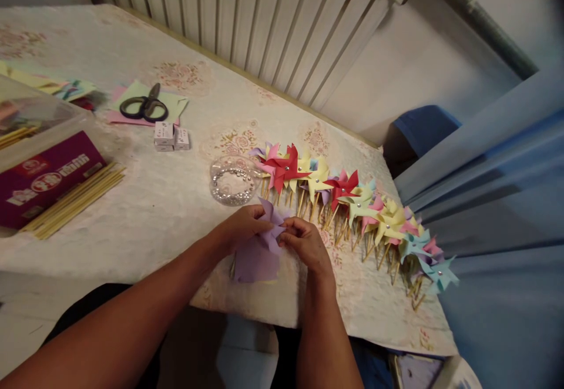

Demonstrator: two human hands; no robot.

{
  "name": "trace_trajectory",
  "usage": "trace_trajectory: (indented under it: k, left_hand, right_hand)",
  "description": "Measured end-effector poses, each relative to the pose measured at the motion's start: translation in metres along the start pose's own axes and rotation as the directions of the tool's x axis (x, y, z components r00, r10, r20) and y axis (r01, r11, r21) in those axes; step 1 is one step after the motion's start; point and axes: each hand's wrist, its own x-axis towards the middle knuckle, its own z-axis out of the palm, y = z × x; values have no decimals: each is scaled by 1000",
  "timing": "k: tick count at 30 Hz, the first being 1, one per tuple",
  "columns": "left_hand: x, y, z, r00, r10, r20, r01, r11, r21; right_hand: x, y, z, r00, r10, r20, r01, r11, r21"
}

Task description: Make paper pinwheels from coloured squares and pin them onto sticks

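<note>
A purple paper pinwheel (274,237) with folded blades is held between my hands above the near side of the table. My left hand (247,227) pinches it from the left with thumb and fingers. From the right, the closed fingertips of my right hand (304,241) press at its middle; whether they also hold a small pin is hidden. Below the hands lies a stack of purple paper sheets (257,264). Just beyond my left hand stands a clear round container (233,180) with small silvery pins inside.
Finished pinwheels on sticks, one marked by a red pinwheel (287,168), lie in a row to the right. Scissors (144,107) rest on coloured paper, near small white boxes (171,136). At left are a plastic bin (44,113), a purple box (48,180) and wooden sticks (77,201).
</note>
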Motion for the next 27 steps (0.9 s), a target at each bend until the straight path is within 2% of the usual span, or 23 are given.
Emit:
trace_trajectory:
  k: [5,9,17,22,27]
  left_hand:
    - [-2,1,0,999,-25,-29,26,999,29]
    - [-2,1,0,999,-51,-9,51,999,13]
    - [-1,0,1,999,-40,37,42,998,-52]
    - [-4,4,2,999,-34,36,36,999,-32]
    - [-5,7,3,999,-39,12,39,998,41]
  right_hand:
    - [0,2,-1,999,31,9,-31,999,21]
    - [-1,1,-1,998,42,37,-43,998,38]
    - [-5,-5,-1,999,-2,44,4,999,-50]
    - [-6,-8,1,999,-11,31,14,995,-103]
    - [-4,-6,2,999,12,41,-9,997,-75]
